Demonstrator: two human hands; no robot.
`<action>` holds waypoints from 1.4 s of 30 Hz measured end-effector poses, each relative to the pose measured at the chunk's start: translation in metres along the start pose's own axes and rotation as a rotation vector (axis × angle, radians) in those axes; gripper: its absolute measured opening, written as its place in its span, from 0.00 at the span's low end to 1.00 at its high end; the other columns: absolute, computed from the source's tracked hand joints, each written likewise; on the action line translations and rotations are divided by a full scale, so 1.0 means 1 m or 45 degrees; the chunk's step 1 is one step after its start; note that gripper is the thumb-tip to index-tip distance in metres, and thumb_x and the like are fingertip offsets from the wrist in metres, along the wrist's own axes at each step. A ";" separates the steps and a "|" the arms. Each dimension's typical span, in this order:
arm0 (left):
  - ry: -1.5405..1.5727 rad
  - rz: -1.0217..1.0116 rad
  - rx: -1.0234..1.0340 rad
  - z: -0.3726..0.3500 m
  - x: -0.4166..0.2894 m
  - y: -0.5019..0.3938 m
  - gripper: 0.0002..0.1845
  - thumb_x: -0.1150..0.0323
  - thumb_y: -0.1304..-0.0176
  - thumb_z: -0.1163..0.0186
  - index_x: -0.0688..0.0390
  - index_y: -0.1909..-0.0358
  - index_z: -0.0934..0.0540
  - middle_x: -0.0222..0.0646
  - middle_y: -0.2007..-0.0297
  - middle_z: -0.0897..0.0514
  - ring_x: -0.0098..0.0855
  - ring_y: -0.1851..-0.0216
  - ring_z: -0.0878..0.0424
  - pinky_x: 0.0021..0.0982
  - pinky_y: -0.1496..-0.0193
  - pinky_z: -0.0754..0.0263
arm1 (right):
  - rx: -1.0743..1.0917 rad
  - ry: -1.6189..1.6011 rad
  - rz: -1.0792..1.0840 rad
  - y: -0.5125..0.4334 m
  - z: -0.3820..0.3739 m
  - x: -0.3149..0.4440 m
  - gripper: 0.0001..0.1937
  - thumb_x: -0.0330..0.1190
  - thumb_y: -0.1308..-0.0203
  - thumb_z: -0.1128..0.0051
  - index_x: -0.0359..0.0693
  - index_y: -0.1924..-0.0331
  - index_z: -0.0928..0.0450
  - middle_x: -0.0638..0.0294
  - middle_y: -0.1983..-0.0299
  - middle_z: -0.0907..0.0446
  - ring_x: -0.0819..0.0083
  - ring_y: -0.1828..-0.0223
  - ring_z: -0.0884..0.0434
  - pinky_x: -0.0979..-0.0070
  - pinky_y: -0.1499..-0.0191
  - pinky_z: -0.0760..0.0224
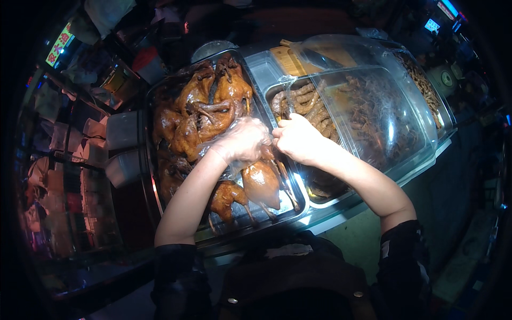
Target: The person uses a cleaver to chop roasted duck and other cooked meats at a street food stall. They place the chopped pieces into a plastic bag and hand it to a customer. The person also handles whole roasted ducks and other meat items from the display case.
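Note:
My left hand (pixel 246 140), in a clear plastic glove, is above a metal tray (pixel 300 204) of glossy brown roasted poultry (pixel 260 182). My right hand (pixel 298 138) is beside it, its fingers curled and nearly meeting the left fingertips over the tray's right edge. Both hands have closed fingers. Whether something thin is pinched between them I cannot tell. Thin clear plastic hangs around the left palm and wrist. Under and behind the right hand, a second tray holds coiled brown sausage-like meat (pixel 306 100).
Clear plastic covers (pixel 384 116) lie over dark brown food on the right. Behind are a wooden board (pixel 290 60) and an empty-looking clear container (pixel 264 68). A scale (pixel 446 78) stands far right. White containers (pixel 124 130) are left of the poultry tray.

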State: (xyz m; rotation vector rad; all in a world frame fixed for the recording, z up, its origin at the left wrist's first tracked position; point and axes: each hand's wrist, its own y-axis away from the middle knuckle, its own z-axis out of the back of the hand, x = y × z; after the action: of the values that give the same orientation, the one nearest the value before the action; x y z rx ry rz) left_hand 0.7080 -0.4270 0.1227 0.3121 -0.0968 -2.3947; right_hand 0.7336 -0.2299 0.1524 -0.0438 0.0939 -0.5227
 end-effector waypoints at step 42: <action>0.071 0.038 0.030 0.019 -0.014 0.008 0.19 0.76 0.56 0.34 0.55 0.58 0.16 0.35 0.53 0.17 0.38 0.44 0.24 0.39 0.32 0.35 | -0.279 -0.173 -0.151 0.034 -0.026 -0.016 0.07 0.33 0.45 0.46 0.46 0.68 0.15 0.67 0.70 0.21 0.69 0.62 0.20 0.68 0.60 0.31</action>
State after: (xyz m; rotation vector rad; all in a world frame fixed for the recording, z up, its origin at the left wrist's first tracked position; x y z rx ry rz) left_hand 0.7185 -0.4238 0.1450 0.3861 -0.1032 -2.3550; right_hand 0.7343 -0.1931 0.1259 -0.3001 0.0156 -0.6247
